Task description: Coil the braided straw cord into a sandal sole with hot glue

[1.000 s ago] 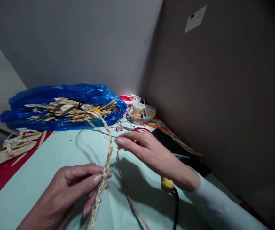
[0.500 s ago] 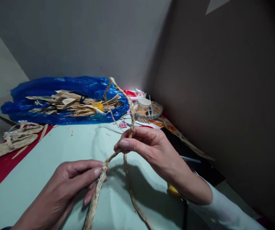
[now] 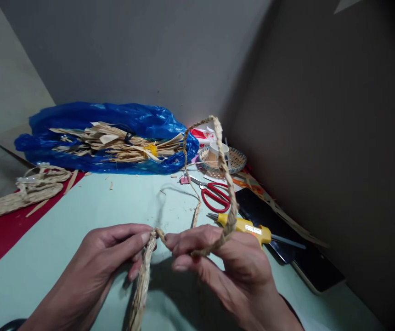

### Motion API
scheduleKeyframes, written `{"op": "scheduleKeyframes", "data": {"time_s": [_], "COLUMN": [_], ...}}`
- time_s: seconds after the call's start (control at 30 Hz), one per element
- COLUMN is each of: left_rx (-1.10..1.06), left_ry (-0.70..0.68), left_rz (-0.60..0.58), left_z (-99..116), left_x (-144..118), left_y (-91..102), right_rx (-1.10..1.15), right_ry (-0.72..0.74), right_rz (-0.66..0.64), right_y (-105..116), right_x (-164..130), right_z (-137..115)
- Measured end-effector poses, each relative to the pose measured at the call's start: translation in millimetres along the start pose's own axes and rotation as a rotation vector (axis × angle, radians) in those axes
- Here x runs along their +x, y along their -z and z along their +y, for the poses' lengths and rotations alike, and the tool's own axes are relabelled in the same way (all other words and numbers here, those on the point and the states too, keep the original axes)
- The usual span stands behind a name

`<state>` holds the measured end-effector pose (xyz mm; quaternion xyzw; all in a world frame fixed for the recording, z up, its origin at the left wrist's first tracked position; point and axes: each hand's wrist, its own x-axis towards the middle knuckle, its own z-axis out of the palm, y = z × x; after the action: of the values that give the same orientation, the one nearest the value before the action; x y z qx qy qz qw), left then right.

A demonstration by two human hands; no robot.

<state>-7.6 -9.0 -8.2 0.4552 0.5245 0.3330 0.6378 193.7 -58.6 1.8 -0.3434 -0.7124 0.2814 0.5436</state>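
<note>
A braided straw cord [image 3: 225, 179] arches up from my hands and loops back down toward the table. My left hand [image 3: 110, 257] pinches the cord where it thickens into a flat woven strip [image 3: 140, 294] that runs down toward me. Close beside it, my right hand [image 3: 225, 262] grips the same cord, which bends over its fingers. The two hands nearly touch above the pale green table [image 3: 63, 230].
A blue plastic bag [image 3: 115, 119] with dry straw strips [image 3: 115, 145] lies at the back. Red scissors [image 3: 214, 195], a yellow glue gun [image 3: 245, 226] and a black phone [image 3: 280, 230] lie right of my hands. A small woven basket with a cup [image 3: 223, 158] stands in the corner. Straw pieces [image 3: 21, 195] rest on red mat at left.
My right hand took hold of the cord, lifted it into a loop, then came down close to my left hand. The camera view shifted left, which uncovered the scissors and glue gun.
</note>
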Motion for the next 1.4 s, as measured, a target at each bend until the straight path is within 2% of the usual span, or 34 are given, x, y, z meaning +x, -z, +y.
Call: {"op": "scheduleKeyframes", "data": {"time_s": [0.17,0.3,0.47,0.63,0.73,1.07,1.17,1.3,1.4], "left_rx": [-0.036,-0.042,-0.016,-0.041,-0.041,-0.055,-0.044,-0.056,-0.099], "left_ry": [0.014,0.0,-0.043,-0.033,-0.033,-0.058,-0.064,-0.053,-0.024], "left_rz": [-0.01,-0.005,-0.017,0.016,0.01,0.029,0.02,0.029,0.043], "left_z": [-4.4,-7.9,-11.2,-15.7,-16.9,-11.3,-9.8,-8.6,-9.6], "left_x": [0.8,1.7,3.3,1.7,-0.1,-2.3,-2.8,-2.2,-1.3], "left_y": [1.2,1.4,1.1,1.9,0.9,-3.6,-6.2,-9.2,-9.0], "right_rx": [-0.059,-0.201,-0.24,-0.277,-0.289,-0.296,-0.34,-0.359,-0.33], "right_ry": [0.187,0.313,0.237,0.287,0.26,0.159,0.179,0.276,0.274], "right_rz": [-0.018,-0.119,-0.146,-0.152,-0.182,-0.183,-0.181,-0.16,-0.147], "right_y": [-10.1,-11.5,-10.8,-14.0,-15.4,-19.5,-23.0,-26.7,-26.2], "right_x": [-9.2,-7.7,-6.6,-9.3,-10.1,-12.2,-14.8,-14.2,-12.1], "right_z": [9.6,7.1,-4.1,0.4,1.8,-10.0,-2.7,10.1,10.7]}}
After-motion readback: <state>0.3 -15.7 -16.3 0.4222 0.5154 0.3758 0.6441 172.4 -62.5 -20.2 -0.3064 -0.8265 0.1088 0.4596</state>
